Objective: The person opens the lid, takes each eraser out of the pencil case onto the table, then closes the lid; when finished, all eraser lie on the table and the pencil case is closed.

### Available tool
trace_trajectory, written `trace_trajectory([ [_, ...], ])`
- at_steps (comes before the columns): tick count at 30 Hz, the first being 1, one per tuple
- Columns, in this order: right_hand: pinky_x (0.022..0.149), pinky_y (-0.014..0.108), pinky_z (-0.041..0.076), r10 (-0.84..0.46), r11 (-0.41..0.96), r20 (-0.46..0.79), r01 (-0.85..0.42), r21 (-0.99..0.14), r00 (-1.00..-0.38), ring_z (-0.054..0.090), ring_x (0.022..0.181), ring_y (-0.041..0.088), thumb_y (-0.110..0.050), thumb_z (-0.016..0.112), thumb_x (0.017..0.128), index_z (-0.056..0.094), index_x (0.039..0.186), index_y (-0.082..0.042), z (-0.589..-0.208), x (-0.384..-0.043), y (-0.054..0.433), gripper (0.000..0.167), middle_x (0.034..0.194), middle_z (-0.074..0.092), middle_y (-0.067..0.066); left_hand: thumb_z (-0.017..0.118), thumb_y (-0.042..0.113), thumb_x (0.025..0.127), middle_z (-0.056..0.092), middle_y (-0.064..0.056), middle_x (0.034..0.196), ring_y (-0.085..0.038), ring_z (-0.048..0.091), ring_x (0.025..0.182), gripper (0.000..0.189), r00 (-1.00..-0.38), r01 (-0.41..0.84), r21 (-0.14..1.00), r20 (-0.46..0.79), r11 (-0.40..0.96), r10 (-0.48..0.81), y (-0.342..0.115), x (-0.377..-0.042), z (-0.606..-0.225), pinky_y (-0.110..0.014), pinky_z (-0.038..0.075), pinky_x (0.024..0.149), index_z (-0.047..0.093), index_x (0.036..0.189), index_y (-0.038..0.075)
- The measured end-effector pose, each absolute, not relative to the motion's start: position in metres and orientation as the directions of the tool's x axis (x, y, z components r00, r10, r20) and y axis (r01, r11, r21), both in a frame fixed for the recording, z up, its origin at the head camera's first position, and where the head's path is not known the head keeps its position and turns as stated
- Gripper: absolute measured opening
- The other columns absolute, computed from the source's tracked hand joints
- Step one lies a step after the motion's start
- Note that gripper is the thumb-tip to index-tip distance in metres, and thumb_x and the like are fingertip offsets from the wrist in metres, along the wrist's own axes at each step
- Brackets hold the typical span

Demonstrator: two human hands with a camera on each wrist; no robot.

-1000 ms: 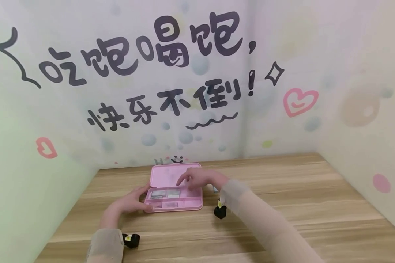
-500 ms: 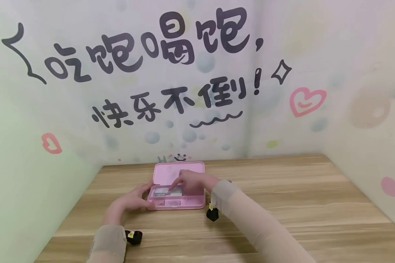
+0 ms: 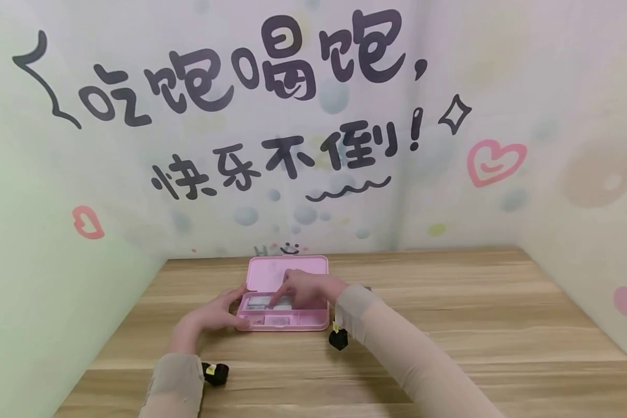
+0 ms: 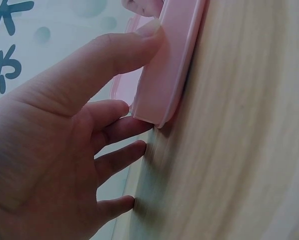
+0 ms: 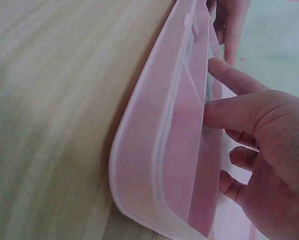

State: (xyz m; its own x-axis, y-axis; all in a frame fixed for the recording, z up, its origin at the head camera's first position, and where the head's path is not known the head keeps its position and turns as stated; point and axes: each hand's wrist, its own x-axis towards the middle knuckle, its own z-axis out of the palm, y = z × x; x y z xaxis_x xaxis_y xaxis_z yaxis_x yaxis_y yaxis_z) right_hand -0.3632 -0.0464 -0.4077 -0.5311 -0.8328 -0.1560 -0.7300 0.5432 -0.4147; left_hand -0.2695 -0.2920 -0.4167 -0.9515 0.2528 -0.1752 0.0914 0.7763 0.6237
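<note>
A pink compartment box (image 3: 313,318) stands on the table with its hinged lid (image 3: 263,273) raised against the wall. Small pale flat packs (image 3: 279,320) lie in its front and back compartments; their kind is too small to tell. My left hand (image 3: 214,313) holds the box's left end, thumb on the front wall and fingers behind, as the left wrist view shows. My right hand (image 3: 308,289) reaches over the back compartment, its forefinger pointing down onto the packs there. In the right wrist view the thumb and forefinger stand apart at the divider, and the fingertips' contact is partly hidden.
The wood-grain table (image 3: 449,325) meets a printed wall (image 3: 397,226) right behind the box. Black wrist cameras (image 3: 216,374) hang at both sleeves. A small dark thing (image 3: 367,288) shows only partly behind the right wrist.
My right hand has moved down and left, from above the back compartment to the packs in it. The left hand keeps its hold. The head view has shifted slightly.
</note>
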Motion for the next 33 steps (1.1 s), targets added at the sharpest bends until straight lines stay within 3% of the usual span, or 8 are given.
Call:
trace_trajectory([
  [14, 0.079, 0.026, 0.04, -0.821, 0.563, -0.181, -0.715, -0.414, -0.542, 0.041, 0.098, 0.015, 0.005, 0.069, 0.076, 0.072, 0.106, -0.045, -0.409, -0.364, -0.047, 0.058, 0.106, 0.043, -0.002, 0.081, 0.039, 0.073, 0.023, -0.025, 0.153, -0.045, 0.023, 0.138, 0.106, -0.951, 0.094, 0.623, -0.174, 0.776, 0.255, -0.293, -0.272, -0.418, -0.065, 0.023, 0.106, 0.021, 0.154, 0.008],
  [23, 0.074, 0.026, 0.041, -0.82, 0.571, -0.192, -0.74, -0.357, -0.539, 0.042, 0.098, 0.016, 0.006, 0.068, 0.074, 0.069, 0.108, -0.046, -0.399, -0.36, -0.044, 0.062, 0.111, 0.043, 0.0, 0.081, 0.039, 0.074, 0.022, -0.025, 0.153, -0.046, 0.022, 0.138, 0.106, -0.95, 0.09, 0.627, -0.178, 0.774, 0.255, -0.291, -0.271, -0.417, -0.066, 0.023, 0.106, 0.021, 0.155, 0.008],
  [30, 0.086, 0.029, 0.039, -0.855, 0.511, -0.138, -0.773, -0.375, -0.499, 0.046, 0.1, 0.016, -0.004, 0.053, 0.095, 0.067, 0.116, -0.037, -0.385, -0.362, -0.039, 0.041, 0.114, 0.048, 0.005, 0.081, 0.039, 0.074, 0.022, -0.026, 0.153, -0.047, 0.021, 0.138, 0.106, -0.95, 0.104, 0.629, -0.166, 0.771, 0.264, -0.292, -0.269, -0.416, -0.066, 0.022, 0.106, 0.021, 0.154, 0.006],
  [33, 0.086, 0.029, 0.041, -0.872, 0.481, -0.125, -0.784, -0.393, -0.473, 0.048, 0.102, 0.017, -0.001, 0.05, 0.094, 0.064, 0.12, -0.03, -0.381, -0.366, -0.035, 0.042, 0.115, 0.051, 0.007, 0.081, 0.038, 0.074, 0.023, -0.025, 0.153, -0.046, 0.022, 0.138, 0.105, -0.949, 0.108, 0.634, -0.165, 0.766, 0.27, -0.292, -0.269, -0.417, -0.065, 0.022, 0.106, 0.021, 0.154, 0.005],
])
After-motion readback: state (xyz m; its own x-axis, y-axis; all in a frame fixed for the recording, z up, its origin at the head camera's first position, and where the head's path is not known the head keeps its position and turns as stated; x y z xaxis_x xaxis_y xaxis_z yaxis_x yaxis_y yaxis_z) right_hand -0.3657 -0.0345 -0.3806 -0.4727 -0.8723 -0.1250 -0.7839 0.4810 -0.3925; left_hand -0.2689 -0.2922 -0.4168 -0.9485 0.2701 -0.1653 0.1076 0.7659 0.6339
